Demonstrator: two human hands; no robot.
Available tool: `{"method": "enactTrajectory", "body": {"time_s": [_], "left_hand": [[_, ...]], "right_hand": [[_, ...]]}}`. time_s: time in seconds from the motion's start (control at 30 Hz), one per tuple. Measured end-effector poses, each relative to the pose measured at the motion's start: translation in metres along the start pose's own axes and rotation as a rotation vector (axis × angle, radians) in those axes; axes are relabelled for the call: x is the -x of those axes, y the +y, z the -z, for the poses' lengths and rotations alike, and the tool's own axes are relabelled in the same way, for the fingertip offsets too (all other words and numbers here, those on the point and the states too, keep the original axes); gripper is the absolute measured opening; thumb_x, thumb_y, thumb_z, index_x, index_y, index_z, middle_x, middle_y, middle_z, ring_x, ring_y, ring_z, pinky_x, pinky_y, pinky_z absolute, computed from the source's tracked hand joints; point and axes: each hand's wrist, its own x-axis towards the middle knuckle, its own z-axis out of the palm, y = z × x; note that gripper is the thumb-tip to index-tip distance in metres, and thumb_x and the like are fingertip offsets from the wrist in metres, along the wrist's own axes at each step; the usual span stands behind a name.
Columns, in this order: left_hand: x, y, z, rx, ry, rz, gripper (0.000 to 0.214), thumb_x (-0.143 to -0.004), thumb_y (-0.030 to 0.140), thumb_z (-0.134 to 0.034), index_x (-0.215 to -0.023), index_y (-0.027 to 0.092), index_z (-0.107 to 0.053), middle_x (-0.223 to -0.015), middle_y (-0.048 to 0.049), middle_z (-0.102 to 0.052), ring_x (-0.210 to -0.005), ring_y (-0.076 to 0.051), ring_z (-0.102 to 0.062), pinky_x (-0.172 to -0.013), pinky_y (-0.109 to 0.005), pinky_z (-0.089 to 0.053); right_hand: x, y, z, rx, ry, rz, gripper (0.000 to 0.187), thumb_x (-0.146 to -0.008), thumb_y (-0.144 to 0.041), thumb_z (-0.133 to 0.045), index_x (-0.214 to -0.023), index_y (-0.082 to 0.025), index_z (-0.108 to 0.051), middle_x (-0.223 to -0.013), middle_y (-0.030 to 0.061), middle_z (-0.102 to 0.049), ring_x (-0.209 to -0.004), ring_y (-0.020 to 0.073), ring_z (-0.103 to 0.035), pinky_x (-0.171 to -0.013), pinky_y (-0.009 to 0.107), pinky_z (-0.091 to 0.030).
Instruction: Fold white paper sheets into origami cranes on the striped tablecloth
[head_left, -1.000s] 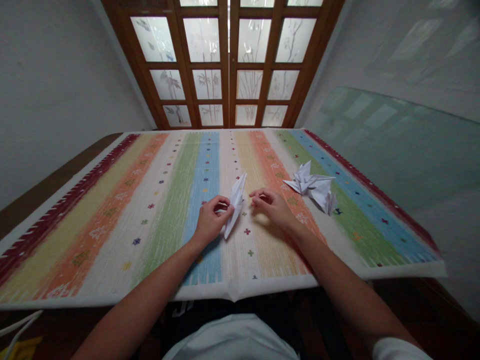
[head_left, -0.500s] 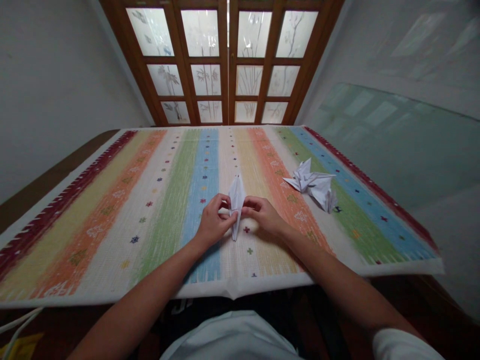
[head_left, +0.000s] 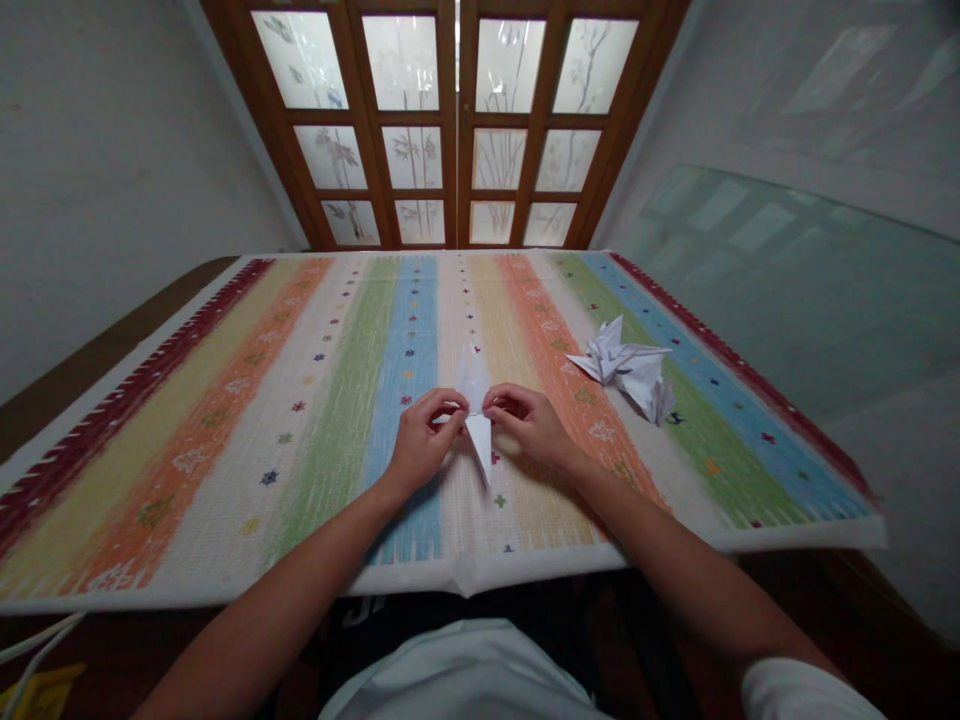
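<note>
Left hand (head_left: 421, 442) and right hand (head_left: 529, 424) pinch folded white paper (head_left: 472, 378) mid-length, fingers closed; lower half now spread wider than before.

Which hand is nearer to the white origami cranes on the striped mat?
Right. The right hand sits apart from the cranes, to their left; the left hand is farther, across the folded paper.

A person's 2 bare forearms (head_left: 300, 580) reach in from the bottom of the frame and converge at center, wrists gently bent. The left hand (head_left: 424, 440) and right hand (head_left: 529, 425) are raised in matching pinches, knuckles up, with the curled fingers (head_left: 442, 405) of each turned inward, nearly meeting. A white sleeve (head_left: 802, 695) covers the right upper arm.
</note>
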Motion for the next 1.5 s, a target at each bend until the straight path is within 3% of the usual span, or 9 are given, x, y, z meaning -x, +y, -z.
{"method": "enactTrajectory", "body": {"time_s": [0.27, 0.53, 0.73, 0.87, 1.0, 1.13, 1.23, 1.37, 1.5], "left_hand": [[0.001, -0.007, 0.006, 0.007, -0.058, -0.067, 0.031, -0.087, 0.014, -0.068, -0.116, 0.018, -0.078, -0.125, -0.0121, -0.071, -0.102, -0.018, -0.076, -0.076, -0.025, -0.068], [0.001, -0.005, 0.002, -0.019, -0.018, -0.010, 0.021, -0.094, 0.038, -0.081, -0.101, 0.019, -0.073, -0.109, -0.0076, -0.074, -0.085, -0.015, -0.075, -0.074, -0.027, -0.067], [0.003, -0.005, -0.001, -0.076, 0.058, -0.028, 0.025, -0.093, 0.034, -0.082, -0.097, 0.023, -0.061, -0.093, 0.0006, -0.069, -0.079, -0.014, -0.071, -0.067, -0.022, -0.063], [0.004, -0.002, -0.001, -0.226, -0.009, -0.154, 0.012, -0.102, 0.029, -0.072, -0.094, 0.021, -0.069, -0.114, -0.0072, -0.071, -0.098, -0.018, -0.072, -0.075, -0.029, -0.068], [0.005, -0.001, 0.001, -0.353, 0.036, -0.287, 0.008, -0.104, 0.028, -0.072, -0.106, 0.023, -0.077, -0.138, -0.0119, -0.064, -0.115, -0.023, -0.070, -0.095, -0.041, -0.068], [0.007, 0.003, 0.001, -0.258, -0.081, -0.301, 0.019, -0.109, 0.035, -0.065, -0.117, 0.022, -0.075, -0.124, -0.0115, -0.071, -0.108, -0.021, -0.072, -0.089, -0.036, -0.068], [0.007, 0.006, 0.001, -0.170, -0.089, -0.231, 0.029, -0.110, 0.047, -0.063, -0.113, 0.020, -0.074, -0.114, -0.0104, -0.075, -0.101, -0.020, -0.073, -0.085, -0.033, -0.066], [0.004, 0.007, 0.003, -0.219, -0.027, -0.129, 0.042, -0.107, 0.055, -0.066, -0.085, 0.020, -0.070, -0.086, -0.0037, -0.071, -0.079, -0.017, -0.066, -0.073, -0.028, -0.056], [0.002, 0.006, 0.007, -0.234, -0.023, -0.076, 0.047, -0.108, 0.051, -0.062, -0.074, 0.019, -0.064, -0.070, 0.0005, -0.061, -0.067, -0.015, -0.058, -0.066, -0.027, -0.046]], "right_hand": [[0.002, -0.001, 0.011, -0.092, -0.135, -0.009, 0.029, -0.085, -0.038, -0.090, -0.109, -0.025, -0.080, -0.120, 0.0082, -0.076, -0.103, 0.0226, -0.079, -0.101, 0.043, -0.066], [0.000, 0.001, 0.000, -0.119, 0.002, -0.070, 0.039, -0.083, -0.055, -0.093, -0.096, -0.024, -0.071, -0.098, 0.0034, -0.073, -0.089, 0.0198, -0.073, -0.083, 0.035, -0.064], [0.000, 0.003, -0.008, -0.248, 0.052, -0.156, 0.058, -0.072, -0.048, -0.101, -0.102, -0.029, -0.055, -0.091, -0.0031, -0.065, -0.080, 0.0162, -0.067, -0.072, 0.028, -0.060], [0.001, 0.004, -0.008, -0.241, 0.086, -0.145, 0.056, -0.072, -0.047, -0.100, -0.096, -0.028, -0.054, -0.089, -0.0035, -0.061, -0.079, 0.0154, -0.064, -0.070, 0.027, -0.058], [0.002, 0.002, -0.008, -0.134, 0.118, -0.060, 0.049, -0.079, -0.053, -0.095, -0.087, -0.027, -0.054, -0.086, -0.0019, -0.058, -0.080, 0.0173, -0.060, -0.071, 0.029, -0.056], [0.006, -0.007, -0.005, 0.041, 0.059, 0.154, 0.034, -0.092, -0.055, -0.083, -0.092, -0.026, -0.065, -0.092, 0.0035, -0.066, -0.090, 0.0230, -0.064, -0.088, 0.040, -0.057], [0.009, -0.012, -0.002, 0.206, 0.000, 0.329, 0.012, -0.102, -0.038, -0.070, -0.104, -0.027, -0.074, -0.105, 0.0085, -0.072, -0.104, 0.0268, -0.068, -0.099, 0.045, -0.056], [0.010, -0.009, -0.001, 0.349, -0.050, 0.445, 0.038, -0.095, -0.008, -0.059, -0.122, -0.027, -0.078, -0.113, 0.0091, -0.072, -0.108, 0.0249, -0.069, -0.096, 0.042, -0.059], [0.009, -0.002, 0.000, 0.370, -0.034, 0.551, 0.057, -0.088, 0.001, -0.059, -0.133, -0.029, -0.077, -0.114, 0.0073, -0.068, -0.105, 0.0218, -0.068, -0.090, 0.036, -0.062]]}}
